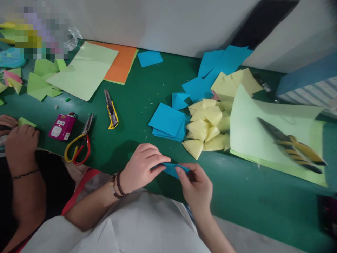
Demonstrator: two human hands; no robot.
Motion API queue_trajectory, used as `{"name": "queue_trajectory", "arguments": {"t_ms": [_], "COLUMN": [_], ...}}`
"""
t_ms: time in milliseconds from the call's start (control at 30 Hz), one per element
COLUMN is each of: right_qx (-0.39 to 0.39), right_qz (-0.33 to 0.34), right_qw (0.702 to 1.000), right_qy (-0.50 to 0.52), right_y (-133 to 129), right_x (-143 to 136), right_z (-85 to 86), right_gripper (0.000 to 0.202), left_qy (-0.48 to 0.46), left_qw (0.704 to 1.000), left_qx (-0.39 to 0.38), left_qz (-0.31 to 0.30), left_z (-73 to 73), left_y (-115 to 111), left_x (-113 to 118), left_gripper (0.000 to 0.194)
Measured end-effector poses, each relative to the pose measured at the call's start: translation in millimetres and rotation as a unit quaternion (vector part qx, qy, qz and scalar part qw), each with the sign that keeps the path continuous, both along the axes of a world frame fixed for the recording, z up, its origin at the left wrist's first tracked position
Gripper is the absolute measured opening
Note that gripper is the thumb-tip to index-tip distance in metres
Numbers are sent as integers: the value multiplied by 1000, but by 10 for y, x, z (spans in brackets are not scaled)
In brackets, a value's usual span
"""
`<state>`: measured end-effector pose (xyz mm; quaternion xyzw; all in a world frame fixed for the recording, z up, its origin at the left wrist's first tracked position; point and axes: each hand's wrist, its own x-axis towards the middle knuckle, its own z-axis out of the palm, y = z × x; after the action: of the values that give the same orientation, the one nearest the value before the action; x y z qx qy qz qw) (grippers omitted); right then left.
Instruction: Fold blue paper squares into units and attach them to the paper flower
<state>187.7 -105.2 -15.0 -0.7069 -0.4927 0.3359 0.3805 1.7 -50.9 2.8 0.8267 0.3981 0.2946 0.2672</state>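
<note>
A small folded piece of blue paper is held between both hands at the table's near edge. My left hand pinches its left end between thumb and fingers. At its right end, my right hand grips it with the thumb on top and the fingers curled behind. Just beyond lies a stack of blue paper squares. Folded pale yellow paper pieces are heaped to the right of that stack, with a folded blue piece behind it.
On the green table lie a yellow box cutter, scissors, a purple power adapter and light green sheets. Black-and-yellow scissors rest on paper at right. Another person's hand is at far left.
</note>
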Motion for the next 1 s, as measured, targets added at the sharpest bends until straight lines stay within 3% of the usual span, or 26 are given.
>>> {"name": "queue_trajectory", "arguments": {"t_ms": [67,300,400,467,567,700,867,1000], "right_qx": [11,10,40,68,105,142,224,277], "right_qz": [14,52,60,122,256,355,367,416], "right_qw": [1000,994,996,990,956,905,848,813], "right_qy": [21,92,43,-20,-99,-186,-311,-298], "right_y": [-14,-62,-91,-95,-87,-88,-34,53], "right_x": [12,149,240,308,393,436,423,403], "right_z": [28,19,-30,-49,-62,-93,-142,-166], "right_gripper": [25,23,24,23,27,42,31,23], "left_qy": [-19,-40,-42,-25,56,124,107,101], "left_qw": [1000,994,993,992,988,979,982,981], "left_qx": [3,64,83,94,100,99,62,66], "left_qz": [-12,-73,-78,-84,-106,-125,-146,-150], "left_z": [-1,-28,-36,-77,-197,-348,-367,-351], "left_y": [14,86,128,141,112,18,-27,-31], "left_x": [-2,-126,-186,-229,-296,-363,-402,-404], "left_gripper": [6,15,16,17,22,21,18,11]}}
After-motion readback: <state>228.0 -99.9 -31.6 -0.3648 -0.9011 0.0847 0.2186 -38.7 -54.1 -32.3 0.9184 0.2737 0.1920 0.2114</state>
